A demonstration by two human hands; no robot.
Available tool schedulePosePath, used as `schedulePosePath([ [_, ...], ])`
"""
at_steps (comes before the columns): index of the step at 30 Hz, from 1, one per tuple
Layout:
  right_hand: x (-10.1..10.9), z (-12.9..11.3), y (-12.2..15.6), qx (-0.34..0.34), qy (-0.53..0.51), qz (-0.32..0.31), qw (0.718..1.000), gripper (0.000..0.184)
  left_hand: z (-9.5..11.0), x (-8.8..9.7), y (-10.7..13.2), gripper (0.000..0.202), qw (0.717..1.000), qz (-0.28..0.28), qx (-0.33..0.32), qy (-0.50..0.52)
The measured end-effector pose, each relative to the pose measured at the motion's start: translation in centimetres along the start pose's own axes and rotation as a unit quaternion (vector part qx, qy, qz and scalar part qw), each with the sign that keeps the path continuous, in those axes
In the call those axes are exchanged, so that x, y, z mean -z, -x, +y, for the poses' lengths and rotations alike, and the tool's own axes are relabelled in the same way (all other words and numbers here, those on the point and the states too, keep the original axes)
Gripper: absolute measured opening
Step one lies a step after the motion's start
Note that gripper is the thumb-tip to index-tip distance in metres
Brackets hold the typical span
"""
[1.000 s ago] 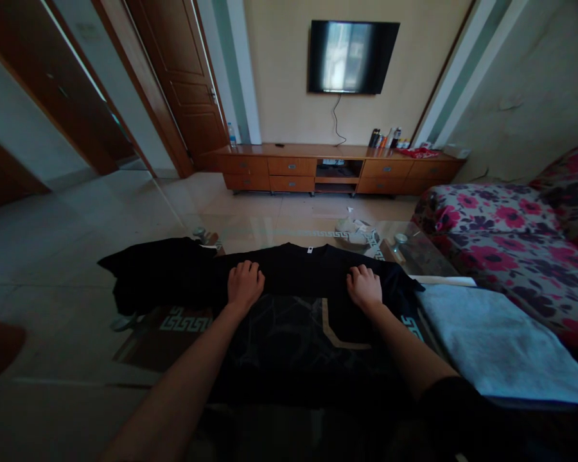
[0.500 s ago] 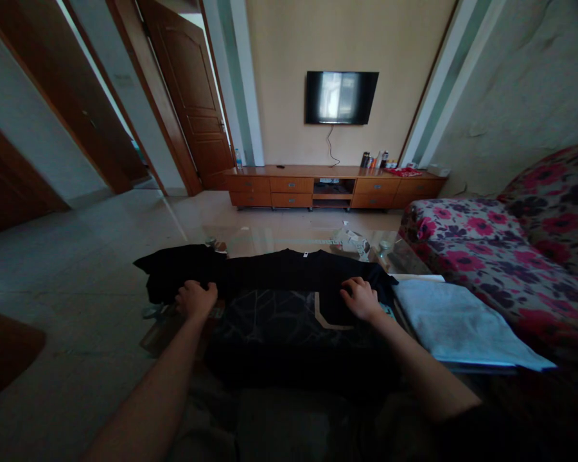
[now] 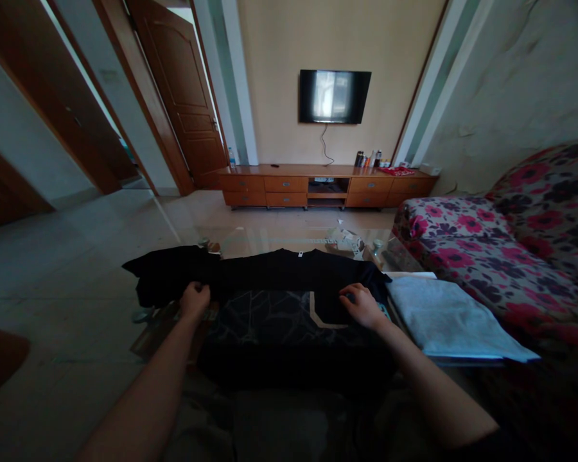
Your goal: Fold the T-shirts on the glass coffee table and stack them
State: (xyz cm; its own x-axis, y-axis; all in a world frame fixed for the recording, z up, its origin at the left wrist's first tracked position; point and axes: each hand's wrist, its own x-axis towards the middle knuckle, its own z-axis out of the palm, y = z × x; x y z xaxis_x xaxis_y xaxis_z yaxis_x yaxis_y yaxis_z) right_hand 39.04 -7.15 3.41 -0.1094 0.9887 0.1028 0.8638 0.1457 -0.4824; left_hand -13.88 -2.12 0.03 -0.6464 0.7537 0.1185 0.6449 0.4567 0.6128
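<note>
A black shirt (image 3: 264, 321) lies spread out in front of me on a glass table (image 3: 241, 239), its collar with a white label at the far side. Its front carries a dark grey patterned panel and a beige angled line. My left hand (image 3: 195, 301) is closed at the shirt's left side, fingers pinched on black cloth beside the sleeve spread to the left. Over the right side of the shirt, my right hand (image 3: 362, 307) has curled fingers, thumb and fingertips together on the fabric. The dark cloth hides the exact grip.
A folded light blue-grey garment (image 3: 455, 317) lies on a stack just right of the shirt. Crumpled paper (image 3: 345, 242) is at the table's far side. A flowered sofa (image 3: 462, 250) stands on the right. Beyond are a wooden TV cabinet (image 3: 286, 185) and a wall television (image 3: 334, 96).
My left hand has gone from loosely spread fingers to a closed pinch on the cloth. My right hand's fingers have drawn together. The whole view has shifted slightly; the shirt lies the same.
</note>
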Motion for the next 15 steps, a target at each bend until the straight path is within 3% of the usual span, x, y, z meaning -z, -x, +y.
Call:
schedulePosePath([
  [7,-0.2,0.8,-0.7,0.001,0.025,-0.064,0.998,0.026,1.3,0.6,-2.0,0.036,0.994,0.082,0.059,0.044],
  [15,-1.3,1.7,-0.7,0.009,0.056,-0.138,0.989,0.027,1.6,0.6,-0.7,0.036,0.992,0.093,0.090,0.014],
])
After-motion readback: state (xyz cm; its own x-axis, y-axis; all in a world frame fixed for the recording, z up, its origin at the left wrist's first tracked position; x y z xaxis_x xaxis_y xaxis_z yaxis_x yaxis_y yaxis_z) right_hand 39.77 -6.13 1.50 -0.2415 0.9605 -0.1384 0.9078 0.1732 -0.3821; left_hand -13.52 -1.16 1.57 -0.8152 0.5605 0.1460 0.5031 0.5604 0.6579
